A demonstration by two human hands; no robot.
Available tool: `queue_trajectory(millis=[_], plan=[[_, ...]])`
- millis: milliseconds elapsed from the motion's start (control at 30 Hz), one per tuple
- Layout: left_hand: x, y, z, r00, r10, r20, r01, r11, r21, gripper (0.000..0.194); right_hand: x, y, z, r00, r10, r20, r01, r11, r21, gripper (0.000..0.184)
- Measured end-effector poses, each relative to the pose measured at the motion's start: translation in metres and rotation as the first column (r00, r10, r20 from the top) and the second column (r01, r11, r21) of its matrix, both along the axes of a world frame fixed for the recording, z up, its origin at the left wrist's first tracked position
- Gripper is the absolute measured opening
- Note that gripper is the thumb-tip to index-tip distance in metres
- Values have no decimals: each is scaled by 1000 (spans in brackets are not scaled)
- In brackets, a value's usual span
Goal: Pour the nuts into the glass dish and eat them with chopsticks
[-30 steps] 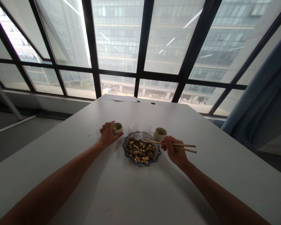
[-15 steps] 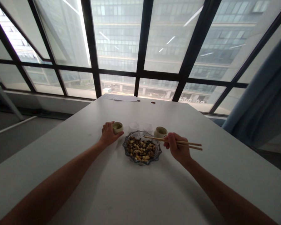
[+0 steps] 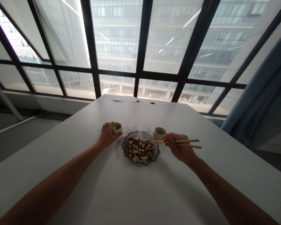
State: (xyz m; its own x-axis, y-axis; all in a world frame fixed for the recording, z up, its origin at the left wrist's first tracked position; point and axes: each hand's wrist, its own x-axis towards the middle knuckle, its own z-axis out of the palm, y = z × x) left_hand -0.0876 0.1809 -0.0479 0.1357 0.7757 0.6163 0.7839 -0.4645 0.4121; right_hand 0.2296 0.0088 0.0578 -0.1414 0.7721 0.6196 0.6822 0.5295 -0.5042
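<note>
My left hand (image 3: 108,134) is wrapped round the side of a small pale-green cup (image 3: 117,128) that stands on the table. Between my hands lies a scalloped glass bowl (image 3: 124,150), lined with clear plastic and holding peanuts (image 3: 140,152) in their shells and dark seeds. My right hand (image 3: 179,146) grips a pair of wooden chopsticks (image 3: 187,141). Their tips reach over the right part of the bowl, close to the nuts; whether something is pinched there is too small to tell. A second pale-green cup (image 3: 159,133) stands just behind the chopsticks, left of my right hand.
Two clear plastic cups (image 3: 132,127) stand behind the bowl, between the green cups. Sheets of paper (image 3: 119,98) lie at the far edge of the white table (image 3: 89,175), by the windows. A blue curtain (image 3: 255,93) hangs at the right.
The chopstick tips have dropped lower over the bowl, and their angle in my right hand has shifted. My left hand stays on its cup. The whole view has moved slightly.
</note>
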Motion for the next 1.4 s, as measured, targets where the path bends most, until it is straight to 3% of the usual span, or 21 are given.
queue_trajectory(millis=[167,300,600,800,900,1000,1133,1267,1400], plan=[[-1,-1,1,1000,-6,-4,6,1000,2,72,-7,-4,7,971,26,238,-39,998,51,55],[-1,-1,2,1000,-15,-5,15,1000,20,72,-11,-3,4,953,89,289,-92,996,-3,54],[0,-1,3,1000,-17,-12,17,1000,13,72,-5,1,-5,980,50,191,-52,999,9,49],[1,-3,4,998,-49,31,49,999,-4,73,-5,0,-5,996,78,36,-75,994,-77,54],[2,-5,7,994,-93,55,94,996,-10,72,-4,3,-10,991,4,-133,-15,996,-84,54],[2,-7,11,987,-129,94,131,991,-8,70,-3,13,-24,892,-115,-438,71,991,-115,54],[2,-11,16,980,-158,123,159,987,7,71,0,31,-52,651,-185,-736,54,979,-198,59],[2,-14,19,975,-182,128,181,983,21,75,5,43,-74,452,-225,-863,-9,966,-257,57],[2,-17,22,974,-199,109,194,979,56,75,5,44,-84,340,-260,-904,-78,950,-303,55]])
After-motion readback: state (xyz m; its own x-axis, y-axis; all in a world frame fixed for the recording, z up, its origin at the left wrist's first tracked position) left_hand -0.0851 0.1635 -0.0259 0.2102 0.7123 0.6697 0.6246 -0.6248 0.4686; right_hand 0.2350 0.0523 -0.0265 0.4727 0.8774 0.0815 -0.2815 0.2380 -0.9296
